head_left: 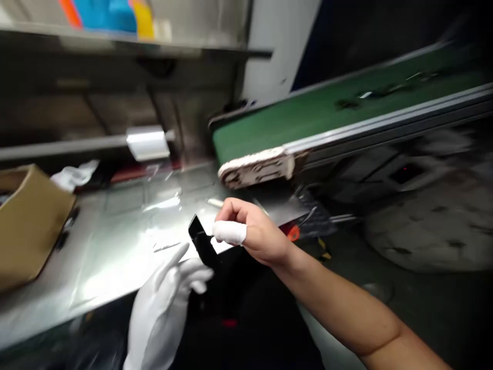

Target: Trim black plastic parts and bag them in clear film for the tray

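My left hand [167, 295] wears a white glove and supports a small flat black part [203, 242] from below, fingers partly spread around it. My right hand [252, 231] is bare except for a white cot on the thumb. Its fingers are curled and pinch the upper edge of the same black part. Both hands hover over the near edge of a shiny steel worktable [115, 241]. The picture is smeared by motion.
A green conveyor belt [327, 110] ends just beyond my right hand. A brown cardboard box [29, 221] sits at the table's left. A white cloth [75, 174] and a white label [148, 144] lie behind. Shelving with coloured items [108, 15] runs above.
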`<state>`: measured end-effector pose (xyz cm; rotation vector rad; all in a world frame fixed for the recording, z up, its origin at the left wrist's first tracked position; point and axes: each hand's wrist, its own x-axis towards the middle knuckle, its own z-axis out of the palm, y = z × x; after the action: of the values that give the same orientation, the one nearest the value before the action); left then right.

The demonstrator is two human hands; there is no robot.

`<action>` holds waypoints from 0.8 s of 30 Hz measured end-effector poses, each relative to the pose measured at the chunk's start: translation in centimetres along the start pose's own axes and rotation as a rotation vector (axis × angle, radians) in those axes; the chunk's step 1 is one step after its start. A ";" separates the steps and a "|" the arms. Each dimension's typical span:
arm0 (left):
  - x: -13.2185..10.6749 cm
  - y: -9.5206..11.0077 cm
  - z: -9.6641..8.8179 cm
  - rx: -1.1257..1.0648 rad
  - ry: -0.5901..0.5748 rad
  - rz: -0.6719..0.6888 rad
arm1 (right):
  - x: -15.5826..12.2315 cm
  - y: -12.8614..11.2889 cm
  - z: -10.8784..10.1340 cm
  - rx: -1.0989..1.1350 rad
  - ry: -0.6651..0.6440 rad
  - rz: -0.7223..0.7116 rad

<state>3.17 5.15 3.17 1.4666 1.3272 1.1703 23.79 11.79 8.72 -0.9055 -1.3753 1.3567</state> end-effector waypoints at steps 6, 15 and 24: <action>-2.4 -3.3 0.5 -0.899 -0.128 -0.365 | -3.1 7.5 5.8 0.408 -0.044 0.303; -4.5 -4.6 0.7 -1.042 -0.107 -0.414 | -4.8 9.4 6.4 0.439 0.002 0.360; -4.4 -4.7 1.0 -1.031 -0.193 -0.432 | -5.7 10.3 5.4 0.453 -0.009 0.370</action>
<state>3.03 1.25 -2.10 0.4896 0.6480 1.1095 18.90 5.96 -1.77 -0.8649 -0.8703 1.8592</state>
